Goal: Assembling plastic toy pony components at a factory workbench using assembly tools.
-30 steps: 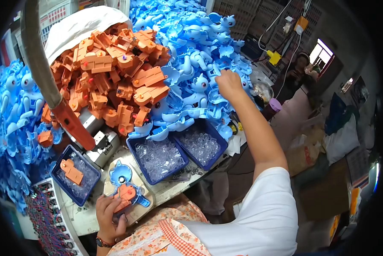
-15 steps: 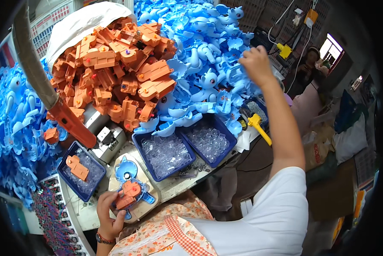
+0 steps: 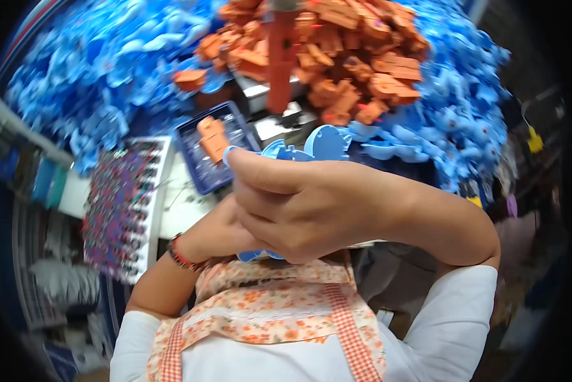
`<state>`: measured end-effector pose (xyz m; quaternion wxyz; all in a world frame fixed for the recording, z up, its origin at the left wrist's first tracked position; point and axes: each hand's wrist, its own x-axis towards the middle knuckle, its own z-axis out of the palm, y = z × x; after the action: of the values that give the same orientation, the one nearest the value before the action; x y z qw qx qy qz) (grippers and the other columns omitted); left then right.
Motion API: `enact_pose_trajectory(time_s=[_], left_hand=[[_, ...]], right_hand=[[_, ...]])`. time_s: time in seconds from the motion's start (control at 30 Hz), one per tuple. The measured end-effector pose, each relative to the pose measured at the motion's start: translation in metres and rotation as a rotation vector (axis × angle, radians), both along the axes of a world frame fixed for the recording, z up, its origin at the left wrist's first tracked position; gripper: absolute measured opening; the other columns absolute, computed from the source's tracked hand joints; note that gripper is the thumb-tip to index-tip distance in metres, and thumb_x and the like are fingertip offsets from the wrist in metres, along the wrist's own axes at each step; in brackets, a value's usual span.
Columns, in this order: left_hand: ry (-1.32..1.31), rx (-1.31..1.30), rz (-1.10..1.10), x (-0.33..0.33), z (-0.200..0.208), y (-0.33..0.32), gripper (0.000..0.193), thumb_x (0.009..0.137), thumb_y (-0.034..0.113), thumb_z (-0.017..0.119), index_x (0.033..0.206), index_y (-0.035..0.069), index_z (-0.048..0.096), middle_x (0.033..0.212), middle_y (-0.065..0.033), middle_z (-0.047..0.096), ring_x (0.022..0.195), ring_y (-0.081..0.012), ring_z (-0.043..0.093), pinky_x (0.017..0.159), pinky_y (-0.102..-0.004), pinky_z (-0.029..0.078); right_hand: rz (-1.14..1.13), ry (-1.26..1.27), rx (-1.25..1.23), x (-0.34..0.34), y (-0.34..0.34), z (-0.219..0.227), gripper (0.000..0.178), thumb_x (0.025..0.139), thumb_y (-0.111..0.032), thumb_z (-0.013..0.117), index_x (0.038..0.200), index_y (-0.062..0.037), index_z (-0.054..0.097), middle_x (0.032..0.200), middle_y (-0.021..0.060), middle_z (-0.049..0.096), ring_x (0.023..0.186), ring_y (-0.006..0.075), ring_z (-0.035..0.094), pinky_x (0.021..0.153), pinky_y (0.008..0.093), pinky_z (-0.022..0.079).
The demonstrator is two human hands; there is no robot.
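Currently, the right hand (image 3: 311, 207) has its grip curled narrow on a light-blue toy shell (image 3: 327, 144), which shows past the thumb over the worktop's (image 3: 183, 207) near edge; the left hand (image 3: 223, 228) is mostly hidden behind it, so I cannot tell what its grip holds. Beyond them, an orange part (image 3: 213, 140) lies in a dark-blue tray (image 3: 188, 159).

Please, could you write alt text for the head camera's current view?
A person's right hand overlaps the left hand at a light-blue plastic toy shell, their grip hidden. Beyond are a navy bin containing an orange plastic casing, a heap of orange casings and blue toy parts.
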<state>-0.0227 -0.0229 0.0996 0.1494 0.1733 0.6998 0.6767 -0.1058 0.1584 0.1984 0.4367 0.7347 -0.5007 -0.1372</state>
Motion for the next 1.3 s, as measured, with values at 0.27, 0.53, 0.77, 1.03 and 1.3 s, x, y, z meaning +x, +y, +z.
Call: enact_pose_trajectory(time_s=[0.27,0.53,0.77,1.03,1.3], left_hand=[[-0.326,0.561,0.666,0.051,-0.046,-0.049,0.033,0.103,0.023,0.053,0.128,0.002,0.05,0.105,-0.0117,0.069,0.093,-0.0199,0.07,0.085,-0.0343,0.057],[-0.248,0.199,0.64,0.05,-0.073,-0.042,0.034,0.087,0.01,0.07,0.118,0.002,0.059,0.101,-0.0045,0.068,0.087,-0.0112,0.066,0.077,-0.0281,0.055],[-0.103,0.023,0.603,0.041,-0.068,-0.023,0.031,0.086,0.01,0.065,0.115,-0.003,0.062,0.102,-0.0074,0.07,0.09,-0.0128,0.066,0.081,-0.0316,0.055],[0.099,-0.303,0.619,0.039,-0.064,-0.017,0.035,0.078,0.017,0.068,0.108,-0.001,0.066,0.096,-0.0173,0.07,0.084,-0.027,0.069,0.08,-0.0376,0.054],[0.126,-0.291,0.635,0.039,-0.066,-0.01,0.032,0.08,0.017,0.069,0.107,-0.001,0.066,0.094,-0.0157,0.071,0.084,-0.0242,0.069,0.078,-0.0361,0.054]], right_hand=[[-0.041,-0.726,0.035,0.005,-0.003,-0.043,0.011,0.08,-0.02,0.066,0.09,-0.017,0.065,0.112,0.0008,0.064,0.093,0.0195,0.062,0.08,0.0381,0.05],[-0.111,-1.033,0.387,0.014,0.027,-0.123,0.007,0.081,-0.017,0.063,0.086,-0.0138,0.067,0.102,0.0002,0.066,0.086,0.0189,0.063,0.072,0.0343,0.048],[-0.079,-1.42,-0.142,0.022,0.006,-0.143,0.02,0.07,-0.006,0.077,0.088,-0.0094,0.068,0.085,0.0049,0.064,0.075,0.0248,0.061,0.068,0.0368,0.046],[-0.297,-1.355,-0.38,0.042,-0.014,-0.142,0.018,0.07,-0.007,0.077,0.086,-0.0104,0.07,0.079,0.0031,0.059,0.074,0.0213,0.055,0.07,0.0374,0.036],[-0.345,-1.371,-0.502,0.047,-0.021,-0.147,0.015,0.068,-0.009,0.077,0.082,-0.0123,0.071,0.08,0.0022,0.051,0.077,0.0216,0.05,0.073,0.0382,0.032]])
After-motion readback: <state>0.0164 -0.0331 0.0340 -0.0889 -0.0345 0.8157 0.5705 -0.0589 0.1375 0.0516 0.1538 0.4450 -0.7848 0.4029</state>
